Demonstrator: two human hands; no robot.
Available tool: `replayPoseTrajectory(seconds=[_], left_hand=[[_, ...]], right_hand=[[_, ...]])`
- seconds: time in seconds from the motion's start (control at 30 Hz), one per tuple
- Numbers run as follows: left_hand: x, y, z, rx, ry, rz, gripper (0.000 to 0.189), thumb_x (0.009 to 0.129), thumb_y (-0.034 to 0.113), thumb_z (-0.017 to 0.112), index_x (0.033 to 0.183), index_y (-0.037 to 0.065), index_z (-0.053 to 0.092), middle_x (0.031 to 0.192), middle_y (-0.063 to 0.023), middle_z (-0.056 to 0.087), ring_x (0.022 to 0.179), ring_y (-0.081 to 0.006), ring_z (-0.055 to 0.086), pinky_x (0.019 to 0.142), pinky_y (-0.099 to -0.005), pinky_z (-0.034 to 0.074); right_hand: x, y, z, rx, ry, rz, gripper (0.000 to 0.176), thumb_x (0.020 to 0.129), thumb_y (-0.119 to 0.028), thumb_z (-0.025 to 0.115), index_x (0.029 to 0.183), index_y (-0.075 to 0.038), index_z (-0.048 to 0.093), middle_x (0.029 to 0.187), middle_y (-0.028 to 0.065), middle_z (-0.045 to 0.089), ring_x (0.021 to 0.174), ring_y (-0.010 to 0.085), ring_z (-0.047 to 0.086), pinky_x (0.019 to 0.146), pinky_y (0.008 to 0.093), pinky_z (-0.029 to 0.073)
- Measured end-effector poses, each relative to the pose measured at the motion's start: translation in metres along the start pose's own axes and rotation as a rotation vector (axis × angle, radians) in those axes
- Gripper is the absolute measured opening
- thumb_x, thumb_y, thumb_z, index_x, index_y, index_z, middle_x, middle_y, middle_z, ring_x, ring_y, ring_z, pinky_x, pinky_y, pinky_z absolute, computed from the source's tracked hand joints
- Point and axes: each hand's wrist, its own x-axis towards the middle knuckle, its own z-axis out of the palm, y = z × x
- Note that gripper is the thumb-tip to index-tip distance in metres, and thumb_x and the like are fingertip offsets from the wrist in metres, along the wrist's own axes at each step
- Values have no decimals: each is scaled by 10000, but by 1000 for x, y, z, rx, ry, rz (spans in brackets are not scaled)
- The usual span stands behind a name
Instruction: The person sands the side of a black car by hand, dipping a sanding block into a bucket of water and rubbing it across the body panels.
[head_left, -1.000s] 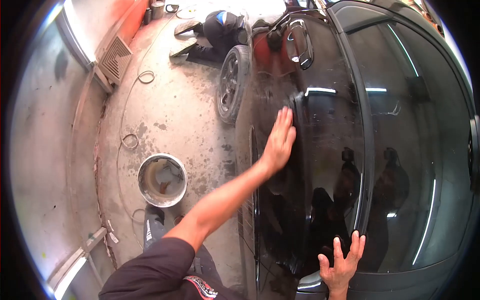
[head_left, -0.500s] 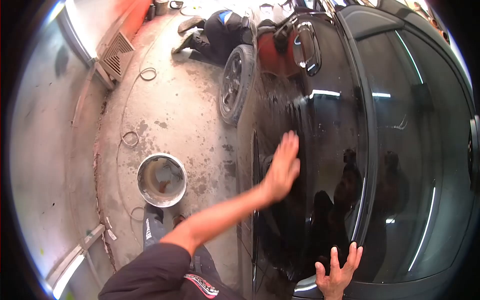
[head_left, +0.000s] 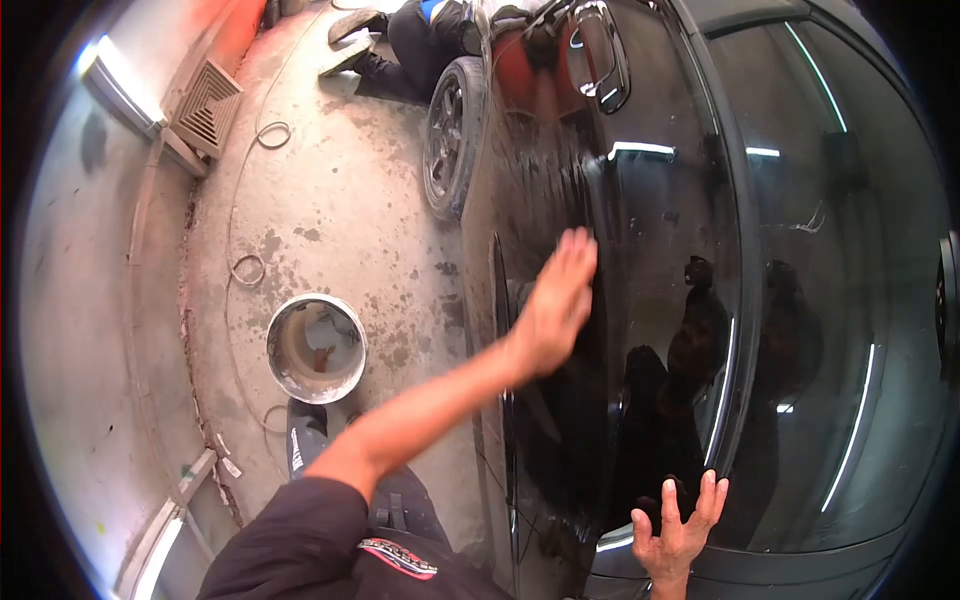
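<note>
My left hand (head_left: pixel 558 305) lies flat on the glossy black side panel (head_left: pixel 560 450) of a car, fingers stretched out and held together, slightly smeared by motion. Whether anything thin is under its palm is hidden. Wet-looking streaks run over the panel just beyond the fingertips. Lower right, my right hand (head_left: pixel 677 535) has its fingers spread, with the fingertips at the dark trim along the lower edge of the car's window (head_left: pixel 830 330). It holds nothing that I can see.
A bucket (head_left: pixel 318 390) with cloudy liquid stands on the stained concrete floor by my leg. A thin hose or cable (head_left: pixel 232 270) loops along the wall. Another person (head_left: pixel 410 50) is down on the floor by the car's wheel (head_left: pixel 452 140).
My left hand has slid slightly forward and left along the panel. My right hand stays at the window trim. The whole view has shifted a little.
</note>
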Motion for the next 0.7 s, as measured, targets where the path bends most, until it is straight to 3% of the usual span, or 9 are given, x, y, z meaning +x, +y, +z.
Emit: replayPoseTrajectory(seconds=[0.07,0.13,0.23,0.3,0.37,0.43,0.53,0.6,0.7], left_hand=[[73,-27,-14,63,57,18,515,1030,79,474,1526,-25,386,1603,-257,338,1530,-379,247,1251,-418,212],[102,-38,-19,17,92,-39,486,1044,122,475,1503,-30,421,1594,-260,350,1530,-361,252,1246,-394,229],[43,-1,-2,24,98,-28,521,1009,39,508,1519,-11,414,1604,-244,345,1529,-369,256,1249,-424,223],[-14,28,3,-33,-40,-11,613,953,-44,529,1545,-11,377,1629,-237,306,1539,-378,229,1256,-463,195],[-21,24,3,-7,-74,32,623,934,-60,536,1537,-21,386,1623,-245,310,1538,-379,231,1258,-466,189],[30,-4,1,25,68,90,577,945,-61,519,1511,-34,416,1589,-269,358,1511,-394,292,1254,-463,214],[107,-30,-14,94,111,23,489,1028,95,493,1500,-18,434,1576,-230,396,1510,-356,303,1243,-390,248],[87,-19,-9,91,121,22,514,992,42,526,1487,-52,425,1533,-286,425,1469,-443,342,1228,-452,283],[-11,27,8,20,-22,87,661,887,-60,586,1517,-59,386,1562,-309,376,1501,-465,277,1232,-515,247]], right_hand=[[0,-1,0,-4,-7,5,489,973,-473,626,1305,-116,650,1532,306,379,1436,525,327,1157,598,345],[0,0,2,-6,-3,5,491,974,-472,624,1315,-119,644,1531,307,378,1435,524,328,1157,597,346],[0,0,0,-11,-6,-1,492,973,-471,624,1319,-121,642,1529,310,379,1432,524,331,1155,595,350],[1,0,0,-17,-14,-1,492,972,-471,623,1316,-119,644,1526,312,382,1429,524,334,1152,594,355],[1,0,1,-11,5,-8,485,972,-469,623,1303,-116,652,1523,311,387,1428,524,336,1150,594,357],[2,1,3,-13,11,-11,485,972,-468,624,1302,-114,653,1521,311,389,1426,524,338,1148,594,359],[0,0,3,-23,-4,-5,491,971,-465,625,1318,-116,642,1521,312,387,1425,525,339,1147,595,360],[0,0,2,-28,-5,-5,496,971,-463,627,1329,-120,634,1525,311,382,1425,525,338,1147,596,360],[1,1,1,-12,-8,-12,501,971,-464,626,1340,-125,626,1529,311,376,1425,526,337,1146,595,361]])
